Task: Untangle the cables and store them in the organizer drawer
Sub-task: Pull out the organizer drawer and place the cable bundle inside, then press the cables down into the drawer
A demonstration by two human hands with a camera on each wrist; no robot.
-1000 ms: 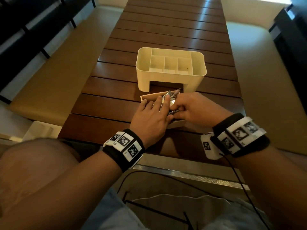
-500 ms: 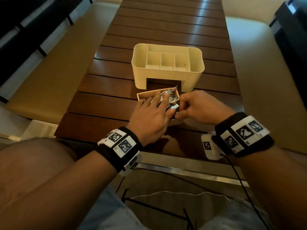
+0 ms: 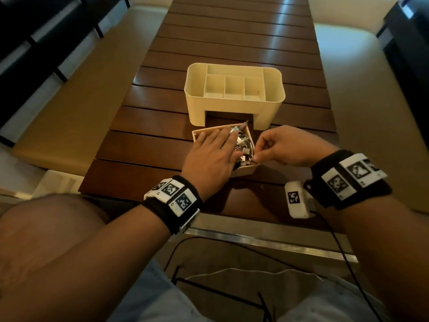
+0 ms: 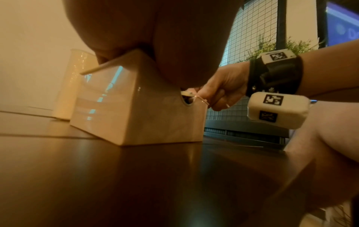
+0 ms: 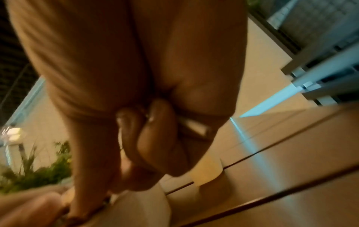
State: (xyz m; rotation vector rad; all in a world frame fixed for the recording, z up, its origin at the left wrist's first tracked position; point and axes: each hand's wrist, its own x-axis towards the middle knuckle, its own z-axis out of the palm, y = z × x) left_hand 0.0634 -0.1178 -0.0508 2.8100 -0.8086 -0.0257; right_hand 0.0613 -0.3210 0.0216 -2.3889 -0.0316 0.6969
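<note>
The cream organizer (image 3: 232, 108) stands in the middle of the slatted table, and its pulled-out drawer (image 3: 247, 170) lies just in front of it, turned at an angle. A heap of cables (image 3: 243, 145) with pale connectors fills the drawer. My left hand (image 3: 216, 145) lies flat on the heap with straight fingers, covering the drawer's left half. My right hand (image 3: 260, 154) pinches a thin cable at the drawer's near right corner. In the left wrist view that cable (image 4: 202, 100) runs from the drawer (image 4: 136, 110) into the right hand (image 4: 219, 92). The right wrist view is blurred; a white connector (image 5: 196, 127) shows between curled fingers.
The dark wooden table (image 3: 151, 145) runs away from me, with beige bench cushions on its left (image 3: 69, 108) and right (image 3: 371, 112). Its metal near edge (image 3: 255, 240) is close to my lap. A black wire (image 3: 343, 252) hangs from the right wrist device.
My right hand has drawn back to the right, from against the left hand to the drawer's right corner, pinching a cable. The left hand stays pressed on the heap.
</note>
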